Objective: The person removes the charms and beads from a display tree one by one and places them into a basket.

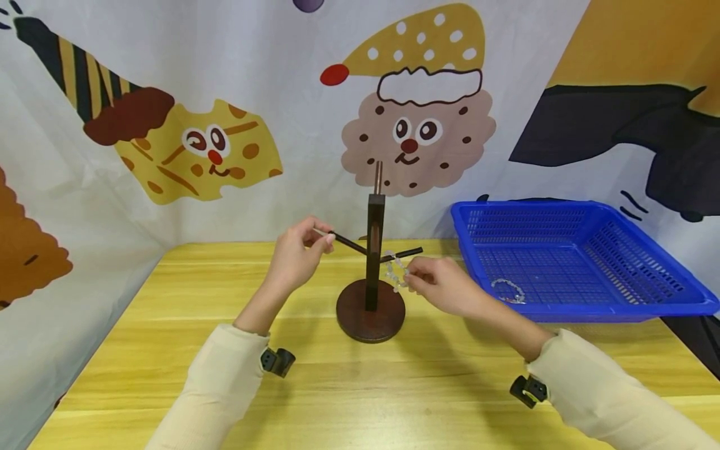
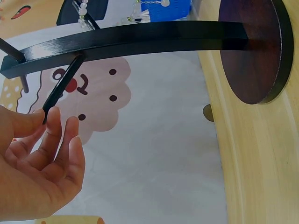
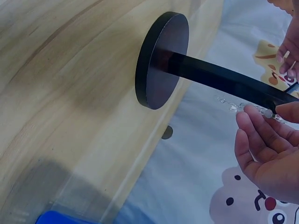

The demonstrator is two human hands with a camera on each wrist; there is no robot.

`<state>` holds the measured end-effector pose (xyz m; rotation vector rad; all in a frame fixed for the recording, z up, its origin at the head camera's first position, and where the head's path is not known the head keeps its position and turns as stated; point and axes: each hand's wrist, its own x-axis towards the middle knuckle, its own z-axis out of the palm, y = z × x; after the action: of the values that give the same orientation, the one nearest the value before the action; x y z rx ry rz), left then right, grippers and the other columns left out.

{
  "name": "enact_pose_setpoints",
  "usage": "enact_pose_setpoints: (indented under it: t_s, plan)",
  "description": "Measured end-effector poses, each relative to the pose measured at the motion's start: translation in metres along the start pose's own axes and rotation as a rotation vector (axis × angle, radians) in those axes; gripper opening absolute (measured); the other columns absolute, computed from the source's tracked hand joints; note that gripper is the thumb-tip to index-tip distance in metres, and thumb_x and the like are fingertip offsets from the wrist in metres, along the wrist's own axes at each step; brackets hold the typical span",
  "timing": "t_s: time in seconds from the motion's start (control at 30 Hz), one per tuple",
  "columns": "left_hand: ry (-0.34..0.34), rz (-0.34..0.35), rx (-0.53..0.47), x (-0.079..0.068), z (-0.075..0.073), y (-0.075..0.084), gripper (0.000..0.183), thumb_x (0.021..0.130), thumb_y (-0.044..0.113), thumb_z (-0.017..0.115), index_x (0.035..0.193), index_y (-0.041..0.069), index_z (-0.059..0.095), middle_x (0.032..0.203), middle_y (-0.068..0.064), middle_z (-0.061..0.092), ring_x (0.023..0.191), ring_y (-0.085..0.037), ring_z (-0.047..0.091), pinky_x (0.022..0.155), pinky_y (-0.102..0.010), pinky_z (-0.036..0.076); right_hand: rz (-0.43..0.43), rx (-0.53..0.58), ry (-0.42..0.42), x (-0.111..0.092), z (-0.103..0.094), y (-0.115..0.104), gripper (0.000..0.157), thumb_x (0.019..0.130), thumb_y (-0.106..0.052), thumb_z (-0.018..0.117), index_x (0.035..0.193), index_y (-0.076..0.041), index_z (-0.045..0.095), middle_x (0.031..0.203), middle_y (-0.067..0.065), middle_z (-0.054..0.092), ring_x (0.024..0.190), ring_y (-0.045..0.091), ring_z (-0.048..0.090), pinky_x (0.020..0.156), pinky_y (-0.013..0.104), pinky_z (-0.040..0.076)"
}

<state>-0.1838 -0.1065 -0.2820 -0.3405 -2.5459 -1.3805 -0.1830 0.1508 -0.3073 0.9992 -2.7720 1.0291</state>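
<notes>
A dark wooden stand (image 1: 373,250) with a round base (image 1: 362,322) and side pegs stands on the table. My left hand (image 1: 297,253) pinches the outer end of its left peg (image 1: 349,242) between thumb and fingertips. On the other side, my right hand (image 1: 441,284) holds a clear beaded bracelet (image 3: 268,113) with thumb and fingers. That bracelet hangs in a loop close beside the post and overlaps the right peg (image 1: 413,252) in the head view. A second beaded bracelet (image 1: 509,290) lies in the blue basket. Fingers partly hide the held beads.
The blue plastic basket (image 1: 607,309) sits at the table's right rear, just beyond my right hand. Behind the yellow wooden table (image 1: 236,400) hangs a cloth (image 1: 315,144) printed with cartoon figures. The stand's upper peg (image 1: 379,175) points toward the cloth.
</notes>
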Motion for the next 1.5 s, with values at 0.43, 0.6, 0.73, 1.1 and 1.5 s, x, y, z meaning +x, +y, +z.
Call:
enact_pose_setpoints:
  t_s: [0.43,0.6,0.73,1.1,1.5]
  plan:
    - [-0.002,-0.009,0.009,-0.001,0.001,-0.002,0.014,0.095,0.013,0.055,0.103,0.004,0.062,0.081,-0.01,0.067,0.076,-0.024,0.062,0.062,-0.033,0.043,0.032,-0.005,0.03,-0.009,-0.013,0.001,0.013,0.091,-0.003,0.057,0.082,-0.008,0.064,0.069,-0.006,0.059,0.06,0.009,0.053,0.056,0.028,0.044]
    - [-0.002,-0.009,0.01,0.0,0.001,-0.002,0.014,0.095,0.012,0.055,0.103,0.003,0.062,0.081,-0.01,0.067,0.077,-0.024,0.062,0.062,-0.033,0.043,0.027,0.001,0.048,-0.011,-0.018,0.003,0.013,0.091,-0.004,0.057,0.082,-0.009,0.064,0.071,-0.006,0.061,0.063,0.01,0.057,0.059,0.028,0.046]
    - [0.0,-0.005,0.007,0.0,0.002,-0.003,0.014,0.095,0.012,0.055,0.103,0.003,0.062,0.081,-0.01,0.067,0.076,-0.024,0.062,0.062,-0.033,0.043,0.026,0.007,0.058,-0.013,-0.021,0.003,0.011,0.091,-0.003,0.057,0.083,-0.006,0.064,0.071,-0.005,0.062,0.063,0.008,0.058,0.058,0.027,0.047]
    - [-0.001,0.001,0.003,0.001,0.002,-0.003,0.014,0.095,0.013,0.055,0.103,0.004,0.062,0.08,-0.01,0.067,0.076,-0.024,0.063,0.06,-0.032,0.042,0.013,-0.016,0.093,-0.016,-0.035,0.001,0.011,0.09,-0.002,0.058,0.082,-0.005,0.064,0.07,-0.005,0.062,0.066,0.012,0.06,0.062,0.028,0.049]
    - [-0.011,0.001,-0.005,0.0,0.0,-0.001,0.014,0.095,0.013,0.054,0.103,0.004,0.061,0.081,-0.011,0.067,0.077,-0.024,0.063,0.06,-0.032,0.04,0.032,-0.059,0.117,-0.02,-0.051,-0.002,0.01,0.091,-0.006,0.059,0.083,-0.007,0.064,0.069,-0.006,0.06,0.064,0.01,0.055,0.06,0.026,0.046]
